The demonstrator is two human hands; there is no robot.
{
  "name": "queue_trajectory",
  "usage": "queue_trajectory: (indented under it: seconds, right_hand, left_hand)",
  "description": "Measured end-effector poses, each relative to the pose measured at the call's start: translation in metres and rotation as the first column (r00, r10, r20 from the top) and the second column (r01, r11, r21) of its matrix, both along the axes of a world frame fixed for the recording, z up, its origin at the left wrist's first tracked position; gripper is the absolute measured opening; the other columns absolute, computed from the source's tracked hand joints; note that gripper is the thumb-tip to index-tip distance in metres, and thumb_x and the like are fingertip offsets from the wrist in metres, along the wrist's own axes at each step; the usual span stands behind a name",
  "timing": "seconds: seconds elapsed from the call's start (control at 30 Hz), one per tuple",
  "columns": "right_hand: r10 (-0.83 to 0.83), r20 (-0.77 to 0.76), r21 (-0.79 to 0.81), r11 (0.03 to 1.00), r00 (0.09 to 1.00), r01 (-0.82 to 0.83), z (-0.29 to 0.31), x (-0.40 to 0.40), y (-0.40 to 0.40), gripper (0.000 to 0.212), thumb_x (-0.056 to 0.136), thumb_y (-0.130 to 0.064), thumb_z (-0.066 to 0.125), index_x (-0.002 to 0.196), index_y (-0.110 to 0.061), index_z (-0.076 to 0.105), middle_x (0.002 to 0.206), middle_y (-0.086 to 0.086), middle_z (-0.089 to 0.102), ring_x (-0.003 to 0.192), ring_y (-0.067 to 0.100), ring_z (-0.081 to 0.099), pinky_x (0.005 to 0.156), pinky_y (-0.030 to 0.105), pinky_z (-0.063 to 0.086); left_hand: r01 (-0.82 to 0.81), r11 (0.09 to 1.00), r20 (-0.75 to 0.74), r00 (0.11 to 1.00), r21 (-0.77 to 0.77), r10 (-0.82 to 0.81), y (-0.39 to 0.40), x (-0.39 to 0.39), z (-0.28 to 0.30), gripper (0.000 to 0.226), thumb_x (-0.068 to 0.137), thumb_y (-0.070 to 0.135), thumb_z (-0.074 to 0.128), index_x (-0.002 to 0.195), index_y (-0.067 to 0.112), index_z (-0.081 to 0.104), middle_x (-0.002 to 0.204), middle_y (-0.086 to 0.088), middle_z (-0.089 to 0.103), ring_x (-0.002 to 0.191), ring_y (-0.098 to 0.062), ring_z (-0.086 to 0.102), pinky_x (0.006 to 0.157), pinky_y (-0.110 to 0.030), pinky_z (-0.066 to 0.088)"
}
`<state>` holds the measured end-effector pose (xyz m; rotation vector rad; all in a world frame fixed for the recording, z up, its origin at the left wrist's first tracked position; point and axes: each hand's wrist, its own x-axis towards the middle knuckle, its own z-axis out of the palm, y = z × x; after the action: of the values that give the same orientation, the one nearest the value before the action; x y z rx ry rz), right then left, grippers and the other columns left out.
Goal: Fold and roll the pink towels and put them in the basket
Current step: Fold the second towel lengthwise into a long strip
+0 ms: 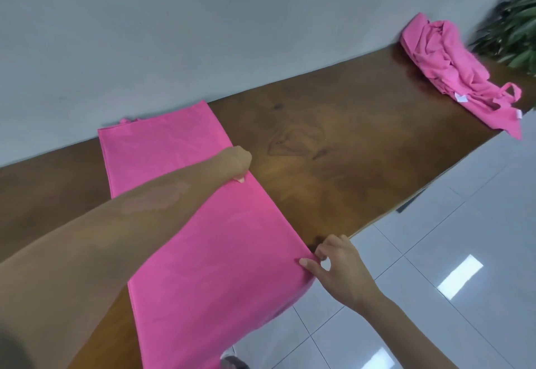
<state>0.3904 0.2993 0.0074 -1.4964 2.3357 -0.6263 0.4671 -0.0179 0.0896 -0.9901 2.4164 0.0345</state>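
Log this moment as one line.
stage: folding | towel: flat strip on table | left hand: presses edge | right hand: pinches corner | pile: unfolded | basket: unseen

We count one pink towel [203, 223] spread flat, one crumpled pink heap [452, 72] further along where we can't separate the towels, two hands, one wooden table [333, 151], one plant [516, 26]

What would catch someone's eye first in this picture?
A long folded pink towel lies across the wooden table, its near end hanging over the edge. The left hand grips its right edge midway; the right hand pinches its near corner. A crumpled pink pile sits far right.
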Motion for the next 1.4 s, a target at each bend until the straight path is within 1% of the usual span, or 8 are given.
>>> queue_trajectory:
  seconds: [0.13,0.3,0.67,0.87,1.03,1.2,1.33,1.4]
  right_hand:
    - [-0.016,0.212,-0.108,0.993,0.977,0.040,0.004,0.010,0.021,0.047,0.091,-0.071,0.043,0.071,-0.029,0.050,0.078,-0.015,0.056,0.086,0.007,0.053,0.073,0.019,0.043]
    - [-0.021,0.425,-0.058,0.997,0.905,0.051,-0.011,0.023,0.037,0.039,0.093,-0.066,0.049,0.084,-0.028,0.044,0.070,-0.013,0.056,0.063,0.007,0.053,0.058,0.024,0.043]
    - [-0.171,0.335,0.047,0.985,0.927,0.165,-0.053,0.045,0.076,0.045,0.088,-0.074,0.045,0.100,-0.030,0.041,0.070,-0.007,0.059,0.064,0.011,0.058,0.057,0.025,0.044]
    - [-0.238,0.228,0.076,0.971,0.944,0.226,-0.050,0.049,0.089,0.047,0.085,-0.074,0.049,0.093,-0.028,0.043,0.064,-0.009,0.055,0.060,0.011,0.055,0.058,0.028,0.046]
    - [-0.317,0.152,0.092,0.948,0.936,0.306,-0.024,0.060,0.098,0.029,0.090,-0.059,0.061,0.089,-0.032,0.050,0.064,-0.010,0.054,0.066,0.010,0.054,0.060,0.027,0.043]
    - [-0.316,-0.190,0.078,0.939,0.929,0.335,0.013,0.089,0.107,0.028,0.096,-0.054,0.055,0.094,-0.026,0.058,0.059,-0.011,0.045,0.063,0.019,0.056,0.059,0.031,0.044]
    - [-0.361,-0.301,-0.088,0.932,0.883,0.351,0.045,0.129,0.113,0.022,0.097,-0.044,0.059,0.096,-0.022,0.063,0.063,-0.014,0.050,0.059,0.022,0.059,0.057,0.032,0.046]
    - [-0.349,-0.335,-0.120,0.937,0.875,0.327,0.056,0.158,0.114,0.019,0.099,-0.040,0.055,0.098,-0.023,0.062,0.074,-0.009,0.061,0.060,0.025,0.061,0.057,0.034,0.050]
  left_hand:
    - [-0.129,0.990,-0.128,0.983,0.048,0.134,0.006,0.006,0.002,0.019,0.097,0.003,0.048,0.103,-0.006,0.064,0.113,-0.023,0.068,0.100,-0.038,0.066,0.077,-0.039,0.049]
    - [-0.275,0.954,-0.396,0.868,0.120,0.300,0.002,0.009,-0.015,0.043,0.102,0.035,0.042,0.072,0.006,0.051,0.075,-0.014,0.058,0.079,-0.034,0.058,0.069,-0.035,0.043]
    - [-0.352,0.928,-0.518,0.774,0.125,0.364,0.008,0.005,-0.043,0.004,0.086,0.003,0.053,0.085,0.000,0.056,0.088,-0.016,0.059,0.081,-0.034,0.056,0.067,-0.037,0.044]
    - [-0.311,0.885,-0.655,0.596,0.346,0.465,-0.018,0.031,-0.059,0.042,0.083,-0.004,0.048,0.124,0.001,0.060,0.111,-0.024,0.068,0.096,-0.042,0.068,0.085,-0.047,0.057]
    - [-0.209,0.895,-0.732,0.517,0.395,0.444,-0.015,0.055,-0.048,0.064,0.089,-0.011,0.046,0.151,0.001,0.036,0.153,-0.017,0.042,0.121,-0.042,0.058,0.096,-0.048,0.053]
    - [-0.126,0.919,-0.800,0.457,0.374,0.388,-0.011,0.082,-0.023,0.064,0.089,-0.016,0.044,0.150,-0.001,0.036,0.157,-0.016,0.036,0.144,-0.030,0.036,0.120,-0.032,0.026]
    - [-0.063,0.903,-0.823,0.387,0.425,0.415,-0.015,0.109,-0.005,0.069,0.086,-0.019,0.040,0.152,0.004,0.037,0.158,-0.011,0.035,0.141,-0.031,0.041,0.115,-0.038,0.036]
    - [-0.037,0.881,-0.818,0.355,0.472,0.453,-0.019,0.130,0.001,0.073,0.086,-0.021,0.039,0.152,0.010,0.037,0.159,-0.008,0.033,0.127,-0.038,0.054,0.091,-0.040,0.054]
